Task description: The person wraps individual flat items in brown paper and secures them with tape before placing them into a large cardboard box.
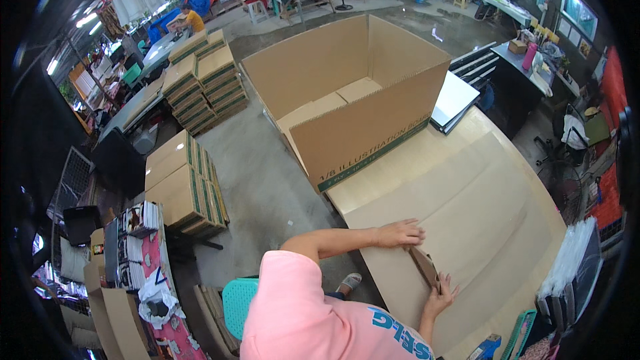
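On the wooden tabletop [393, 187] lies a wide sheet of brown paper or cardboard [480, 207] with creases across it. Near its front part, a small folded piece of brown cardboard [424, 265] stands tilted between my two hands. My left hand [401, 233] is at its far end, fingers bent and close together around the corner. At the near end, my right hand [440, 295] grips it low down, with some fingers spread outward. The undersides of both grips are hidden.
A large open carton [373, 123] stands at the table's far left end. White boards [453, 100] lie beside it. Stacked plastic-wrapped packs [567, 267], a blue tape dispenser [485, 347] and a green tray [520, 335] are at right. Closed cartons [177, 180] and a teal stool [240, 303] stand left.
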`<state>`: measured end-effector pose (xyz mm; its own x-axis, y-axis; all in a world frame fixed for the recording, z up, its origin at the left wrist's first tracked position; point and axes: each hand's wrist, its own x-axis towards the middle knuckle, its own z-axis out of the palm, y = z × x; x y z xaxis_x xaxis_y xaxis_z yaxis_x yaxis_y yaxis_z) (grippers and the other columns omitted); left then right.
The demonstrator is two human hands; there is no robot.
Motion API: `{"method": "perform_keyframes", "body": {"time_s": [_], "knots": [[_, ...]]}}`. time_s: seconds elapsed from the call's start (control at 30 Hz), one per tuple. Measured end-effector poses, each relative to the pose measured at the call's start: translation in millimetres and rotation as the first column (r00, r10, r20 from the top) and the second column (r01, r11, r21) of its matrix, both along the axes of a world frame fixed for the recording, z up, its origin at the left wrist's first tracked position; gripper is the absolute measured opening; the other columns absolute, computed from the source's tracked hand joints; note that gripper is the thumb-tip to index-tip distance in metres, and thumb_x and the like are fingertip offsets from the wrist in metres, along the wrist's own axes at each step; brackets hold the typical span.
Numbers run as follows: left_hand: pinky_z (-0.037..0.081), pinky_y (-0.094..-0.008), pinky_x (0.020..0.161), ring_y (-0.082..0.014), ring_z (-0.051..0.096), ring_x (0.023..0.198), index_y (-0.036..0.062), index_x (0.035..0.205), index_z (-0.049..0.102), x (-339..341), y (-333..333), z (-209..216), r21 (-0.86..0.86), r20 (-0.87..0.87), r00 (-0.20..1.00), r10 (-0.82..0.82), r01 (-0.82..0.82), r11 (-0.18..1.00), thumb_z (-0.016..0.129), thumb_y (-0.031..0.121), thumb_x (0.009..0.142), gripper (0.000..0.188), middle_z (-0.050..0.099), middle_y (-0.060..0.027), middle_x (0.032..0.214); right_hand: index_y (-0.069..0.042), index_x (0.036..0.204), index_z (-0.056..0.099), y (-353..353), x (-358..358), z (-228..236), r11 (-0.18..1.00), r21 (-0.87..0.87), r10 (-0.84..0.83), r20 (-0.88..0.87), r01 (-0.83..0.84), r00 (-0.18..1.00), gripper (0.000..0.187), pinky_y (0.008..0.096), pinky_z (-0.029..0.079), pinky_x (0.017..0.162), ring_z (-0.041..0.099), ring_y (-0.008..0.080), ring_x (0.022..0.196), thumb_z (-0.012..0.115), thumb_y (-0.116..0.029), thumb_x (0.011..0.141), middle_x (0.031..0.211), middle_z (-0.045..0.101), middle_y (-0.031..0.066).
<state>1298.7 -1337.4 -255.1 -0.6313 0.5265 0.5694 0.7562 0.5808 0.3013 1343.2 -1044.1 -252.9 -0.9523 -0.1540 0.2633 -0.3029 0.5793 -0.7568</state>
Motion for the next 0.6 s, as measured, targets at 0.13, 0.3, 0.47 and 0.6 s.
{"method": "perform_keyframes", "body": {"time_s": [0.13,0.3,0.47,0.6], "knots": [[0.045,-0.0427,0.089,-0.0317,0.054,0.108,0.0078,0.093,0.055,14,-17,-40,0.072,0.134,0.99,-0.039,0.03,0.997,0.07,0.02,0.075,0.026,0.057,-0.0123,0.105,-0.002,0.098,0.072,-27,22,-18,0.998,-0.01,-0.056,0.135,0.058,0.989,0.024,0.0528,0.012,0.115,0.059,0.0319,0.115,0.066,-0.004,0.075,0.104,0.07,0.0109],[0.042,-0.0452,0.088,-0.0334,0.052,0.105,0.0086,0.092,0.054,28,23,-3,0.04,0.497,0.809,0.312,-0.381,0.924,0.072,0.035,0.074,0.036,0.053,-0.0134,0.108,-0.002,0.109,0.064,-33,10,-12,0.969,0.045,-0.244,0.062,0.242,0.968,0.037,0.0523,0.03,0.105,0.053,0.0346,0.116,0.072,-0.015,0.075,0.122,0.058,0.0161],[0.034,-0.0514,0.096,-0.0359,0.047,0.113,0.0101,0.102,0.055,30,67,-14,0.143,0.413,0.688,0.597,-0.697,0.703,0.068,0.046,0.077,0.046,0.049,-0.0151,0.118,-0.004,0.124,0.052,-58,-24,25,0.844,0.335,-0.442,-0.007,0.419,0.897,0.057,0.0522,0.034,0.099,0.042,0.038,0.124,0.073,-0.026,0.075,0.131,0.046,0.0171],[0.028,-0.0522,0.105,-0.0361,0.039,0.126,0.0119,0.12,0.054,10,84,-36,0.028,0.449,0.603,0.659,-0.747,0.665,0.067,0.046,0.077,0.056,0.045,-0.0167,0.134,-0.008,0.136,0.047,-54,-59,-24,0.893,0.434,-0.023,-0.213,0.116,0.977,0.051,0.057,0.022,0.109,0.034,0.0364,0.134,0.056,-0.024,0.088,0.143,0.042,0.0186]]}}
